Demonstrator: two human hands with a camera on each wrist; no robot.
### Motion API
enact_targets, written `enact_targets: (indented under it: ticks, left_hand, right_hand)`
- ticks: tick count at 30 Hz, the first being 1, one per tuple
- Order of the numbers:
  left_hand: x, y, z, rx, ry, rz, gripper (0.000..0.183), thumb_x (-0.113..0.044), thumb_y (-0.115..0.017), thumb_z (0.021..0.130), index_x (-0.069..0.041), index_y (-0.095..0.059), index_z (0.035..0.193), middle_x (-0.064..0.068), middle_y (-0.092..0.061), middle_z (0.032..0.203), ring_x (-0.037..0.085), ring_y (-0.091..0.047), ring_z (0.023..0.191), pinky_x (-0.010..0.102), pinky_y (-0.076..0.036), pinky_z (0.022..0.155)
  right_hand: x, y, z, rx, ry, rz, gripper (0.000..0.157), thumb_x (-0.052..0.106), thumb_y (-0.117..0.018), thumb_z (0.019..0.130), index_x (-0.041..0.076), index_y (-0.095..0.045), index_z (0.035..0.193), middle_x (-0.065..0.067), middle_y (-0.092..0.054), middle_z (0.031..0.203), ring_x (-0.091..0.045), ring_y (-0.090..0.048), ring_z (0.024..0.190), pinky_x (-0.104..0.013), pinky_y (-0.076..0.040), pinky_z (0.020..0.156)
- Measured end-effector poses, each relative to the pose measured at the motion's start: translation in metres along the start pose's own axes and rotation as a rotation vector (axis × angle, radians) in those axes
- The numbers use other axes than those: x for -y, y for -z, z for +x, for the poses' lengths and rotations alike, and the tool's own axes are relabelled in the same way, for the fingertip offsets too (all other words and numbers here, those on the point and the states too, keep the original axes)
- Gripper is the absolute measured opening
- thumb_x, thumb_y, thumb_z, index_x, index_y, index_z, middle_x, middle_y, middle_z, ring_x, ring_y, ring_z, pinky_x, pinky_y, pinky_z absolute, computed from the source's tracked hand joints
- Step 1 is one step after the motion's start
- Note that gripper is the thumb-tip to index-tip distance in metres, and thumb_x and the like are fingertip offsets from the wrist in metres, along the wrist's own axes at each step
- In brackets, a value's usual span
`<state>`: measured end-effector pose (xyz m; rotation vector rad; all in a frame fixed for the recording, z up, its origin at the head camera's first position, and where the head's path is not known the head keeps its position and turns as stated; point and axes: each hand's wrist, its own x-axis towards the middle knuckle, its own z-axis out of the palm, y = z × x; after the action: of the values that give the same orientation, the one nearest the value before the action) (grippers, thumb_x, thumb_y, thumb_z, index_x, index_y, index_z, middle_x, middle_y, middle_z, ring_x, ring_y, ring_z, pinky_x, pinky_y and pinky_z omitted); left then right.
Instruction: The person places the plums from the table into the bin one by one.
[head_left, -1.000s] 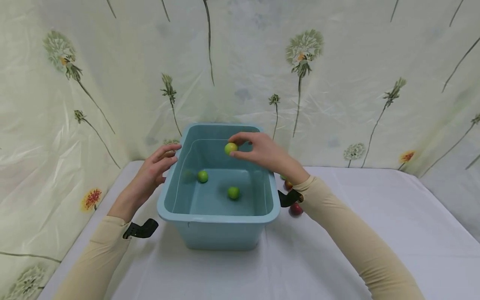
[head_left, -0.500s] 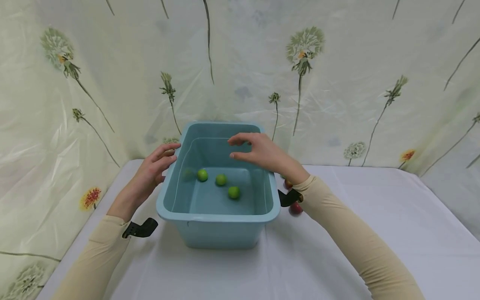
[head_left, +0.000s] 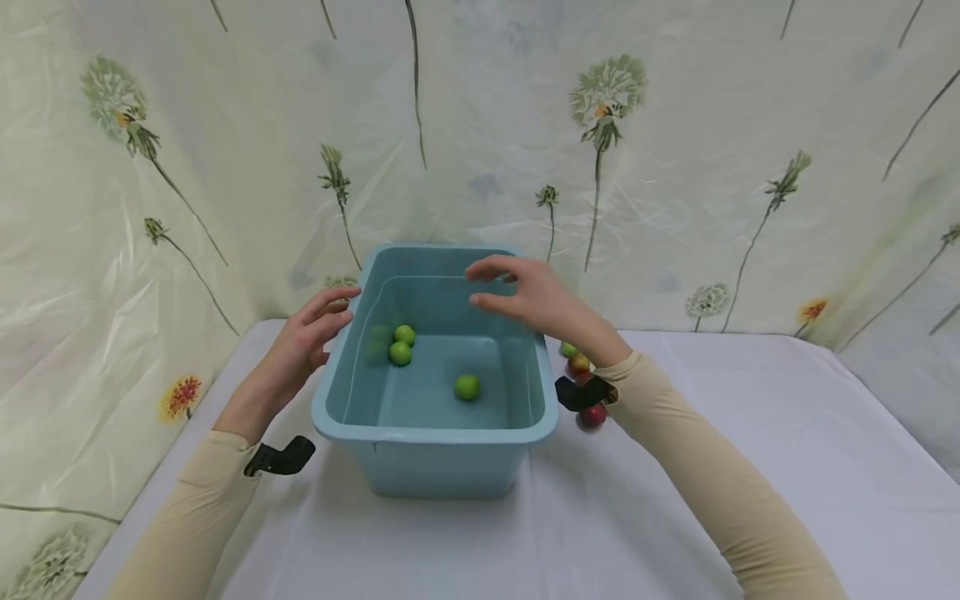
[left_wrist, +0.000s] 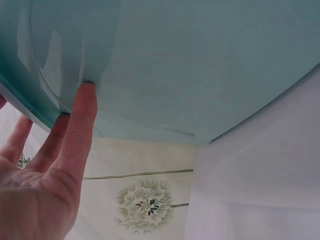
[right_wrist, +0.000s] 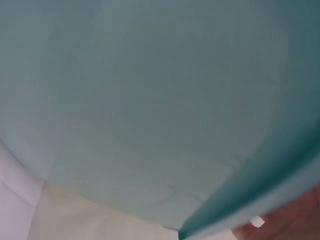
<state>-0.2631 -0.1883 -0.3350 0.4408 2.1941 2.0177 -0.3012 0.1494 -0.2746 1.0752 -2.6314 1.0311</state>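
Observation:
A light blue plastic tub [head_left: 438, 436] holds 3 small round green fruits, lime-like in look. Two of them, a rear green fruit [head_left: 404, 334] and a nearer green fruit [head_left: 400, 353], lie together by the left wall. The third green fruit [head_left: 467, 387] lies apart, nearer the front. Over the tub's right rear part hovers my right hand [head_left: 536, 296], thumb and fingers spread apart around nothing. My left hand [head_left: 303, 342] is at the tub's left rim; in the left wrist view its extended fingertips [left_wrist: 86, 95] touch the outer wall.
To the right of the tub, partly behind the right wrist, lie a red fruit [head_left: 592, 417], a red-yellow fruit [head_left: 578, 364] and a green fruit [head_left: 567, 348]. A white cloth [head_left: 720, 433] covers the table. Behind it hangs a dandelion-print sheet [head_left: 480, 125].
My right hand has let go of a green fruit, which dropped into the tub and rolled left against another. That hand then shifted slightly up and right. My left hand stays put.

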Motion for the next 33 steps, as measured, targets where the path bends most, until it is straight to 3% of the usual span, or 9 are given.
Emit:
enact_targets:
  ticks: [5, 10, 19, 33]
  left_hand:
    - [0.0, 0.0, 0.0, 0.001, 0.001, -0.003, 0.049, -0.038, -0.053, 0.101, -0.02, -0.042, 0.146, 0.005, -0.039, 0.148, 0.027, -0.034, 0.139, 0.044, -0.046, 0.091]
    - [0.0, 0.0, 0.0, 0.002, 0.002, -0.001, 0.049, -0.038, -0.052, 0.101, -0.02, -0.042, 0.146, 0.006, -0.04, 0.147, 0.027, -0.033, 0.14, 0.046, -0.046, 0.092]
    - [0.0, -0.001, 0.0, 0.0, -0.004, 0.003, 0.048, -0.038, -0.052, 0.101, -0.021, -0.042, 0.146, 0.007, -0.042, 0.145, 0.028, -0.036, 0.138, 0.041, -0.048, 0.089]
    - [0.002, 0.0, 0.0, -0.002, -0.008, 0.002, 0.048, -0.039, -0.051, 0.102, -0.022, -0.042, 0.146, 0.006, -0.04, 0.148, 0.028, -0.035, 0.139, 0.043, -0.047, 0.092]
  right_hand:
    - [-0.006, 0.011, -0.008, -0.058, -0.022, 0.025, 0.04, 0.031, -0.069, 0.094, 0.013, -0.063, 0.129, 0.001, -0.065, 0.123, -0.013, -0.056, 0.113, -0.043, -0.043, 0.097]
    - [-0.016, 0.018, -0.017, -0.106, -0.051, 0.023, 0.041, 0.031, -0.069, 0.094, 0.012, -0.062, 0.13, -0.002, -0.063, 0.126, -0.018, -0.056, 0.115, -0.048, -0.043, 0.097]
    - [-0.032, 0.026, -0.035, -0.194, -0.117, 0.021, 0.042, 0.032, -0.069, 0.093, 0.012, -0.062, 0.13, -0.003, -0.063, 0.125, -0.024, -0.057, 0.115, -0.047, -0.044, 0.094]
    - [-0.072, 0.027, -0.054, -0.194, -0.226, -0.003, 0.039, 0.027, -0.069, 0.094, 0.009, -0.062, 0.129, -0.009, -0.063, 0.125, -0.025, -0.058, 0.114, -0.047, -0.046, 0.094]
